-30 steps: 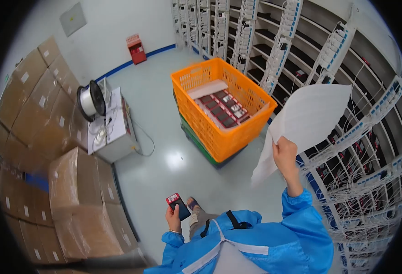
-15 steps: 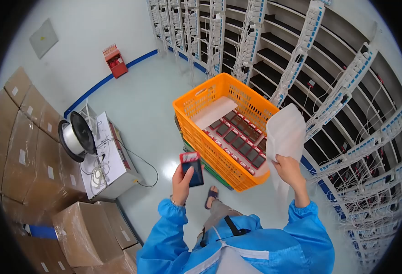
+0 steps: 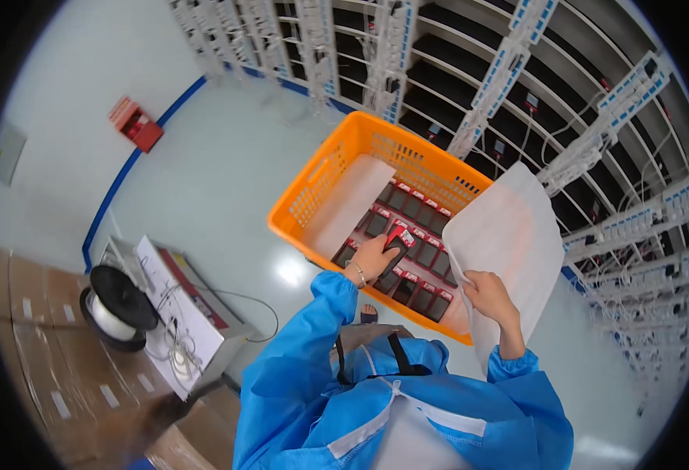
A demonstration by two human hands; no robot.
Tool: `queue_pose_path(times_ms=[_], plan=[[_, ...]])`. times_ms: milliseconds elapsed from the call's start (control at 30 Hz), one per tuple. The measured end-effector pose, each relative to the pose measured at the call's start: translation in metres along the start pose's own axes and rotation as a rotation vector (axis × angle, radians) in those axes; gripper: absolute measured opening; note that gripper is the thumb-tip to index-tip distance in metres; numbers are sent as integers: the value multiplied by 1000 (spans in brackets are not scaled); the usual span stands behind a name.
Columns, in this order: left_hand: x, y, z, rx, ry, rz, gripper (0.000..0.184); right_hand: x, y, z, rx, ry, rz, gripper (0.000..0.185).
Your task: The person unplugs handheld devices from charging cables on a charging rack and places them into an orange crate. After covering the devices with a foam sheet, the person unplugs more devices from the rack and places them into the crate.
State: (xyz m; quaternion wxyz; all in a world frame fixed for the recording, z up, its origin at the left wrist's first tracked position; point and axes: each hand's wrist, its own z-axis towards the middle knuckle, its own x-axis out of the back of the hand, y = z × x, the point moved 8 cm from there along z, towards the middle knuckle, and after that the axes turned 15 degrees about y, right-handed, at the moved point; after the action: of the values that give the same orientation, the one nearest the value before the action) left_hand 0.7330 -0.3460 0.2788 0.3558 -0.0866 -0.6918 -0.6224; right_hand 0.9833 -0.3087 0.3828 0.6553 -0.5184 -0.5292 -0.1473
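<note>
My left hand (image 3: 372, 258) reaches over the near side of an orange plastic crate (image 3: 291, 213), closed around a dark, phone-sized device with a red top (image 3: 399, 238). Below it, rows of similar dark devices with red ends (image 3: 425, 252) lie inside the crate on a pale sheet. Whether the held device touches them I cannot tell. At the crate's right end, my right hand (image 3: 491, 298) pinches the edge of a large white foam sheet (image 3: 513, 227), which is lifted off the devices. Another white sheet (image 3: 360, 188) lies along the crate's left end.
Behind the crate stand shelves (image 3: 454, 90) strung with white cables and socket strips. On the left are a cable spool (image 3: 117, 305), a white-topped cabinet (image 3: 176, 313) with wires, and stacked cardboard boxes (image 3: 54, 368). A red box (image 3: 136, 125) sits against the wall.
My left hand has carried the device from outside the crate's near side to over the rows inside. The foam sheet in my right hand is spread wider. The camera view has turned.
</note>
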Motion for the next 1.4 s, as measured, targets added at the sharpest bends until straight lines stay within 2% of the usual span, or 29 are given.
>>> queue_pose_path(times_ms=[200,267,300,433,467,500,533,600,633,700,733,800,900,967,1000,1067,1200,1300,1333,1400], plan=[[-123,-56,68,-104,-479,198,46,-3,-6,-11,-186,61,64,29],[-159,-93,72,69,-672,259,44,-5,-13,-12,-273,84,50,30],[-157,-94,68,131,-679,292,47,-8,-18,-9,-308,93,45,32],[-137,-111,65,165,-778,325,50,-28,-33,12,-438,144,-17,32],[-127,-116,70,-61,-809,605,48,-36,-36,22,-416,183,-48,28],[-118,-122,76,-291,-818,879,46,-46,-37,31,-391,216,-78,25],[-112,-132,85,-298,-834,871,46,-60,-33,42,-408,211,-82,25],[-91,-160,115,-456,-781,1175,42,-91,-25,76,-339,211,-219,21],[-79,-173,125,-462,-786,1179,42,-112,-15,95,-367,204,-236,19],[-45,-182,163,-401,-453,1156,38,-153,3,137,-445,174,-271,18],[-37,-188,170,-401,-455,1156,38,-172,10,159,-498,147,-289,18],[-20,-204,180,-406,-525,1229,36,-219,26,201,-645,-4,10,19],[6,-186,177,-400,-527,1076,36,-275,26,258,-705,74,199,20],[18,-180,178,-376,-559,927,38,-299,11,288,-931,265,642,26],[20,-187,181,-394,-564,939,38,-312,2,303,-938,279,658,26],[16,-200,181,-338,-642,728,42,-340,-11,327,-1027,368,901,24],[38,-171,176,-452,-739,807,49,-379,-23,376,-1024,375,1091,24],[34,-180,177,-445,-682,795,50,-391,-32,385,-1002,215,1241,23],[34,-180,178,-436,-645,804,50,-386,-29,378,-1013,226,1246,23],[35,-178,176,-424,-668,786,50,-367,-50,372,-781,-5,1399,40]])
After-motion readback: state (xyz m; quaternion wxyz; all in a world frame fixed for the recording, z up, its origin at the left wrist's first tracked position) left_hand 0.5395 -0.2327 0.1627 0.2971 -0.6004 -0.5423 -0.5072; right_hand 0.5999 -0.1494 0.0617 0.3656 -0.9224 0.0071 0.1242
